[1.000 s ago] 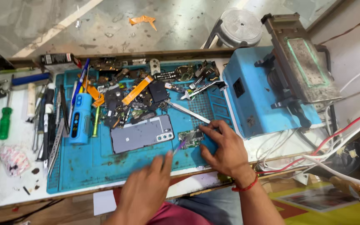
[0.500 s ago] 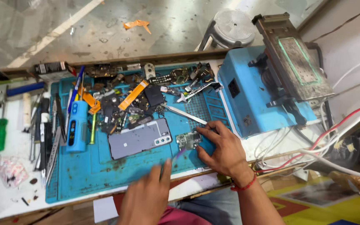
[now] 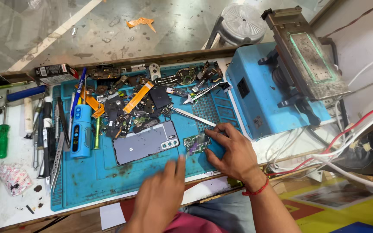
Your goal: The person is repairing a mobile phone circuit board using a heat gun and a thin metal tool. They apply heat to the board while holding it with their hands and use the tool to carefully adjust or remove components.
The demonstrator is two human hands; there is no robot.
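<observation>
A small green circuit board lies on the blue work mat, just right of a grey phone back with a camera cluster. My right hand rests on the mat with its fingertips on the board's right edge, pinning it. My left hand is blurred at the mat's front edge, fingers together and pointing up toward the phone, holding nothing I can see. A pair of metal tweezers lies just beyond the board.
Loose phone parts, flex cables and an orange ribbon crowd the mat's far half. Screwdrivers and tools line the left side beside a blue handheld device. A blue machine stands right, with red and white wires trailing.
My left hand has moved up and right along the mat's front edge toward the phone. My right hand stays on the circuit board. The camera has shifted slightly.
</observation>
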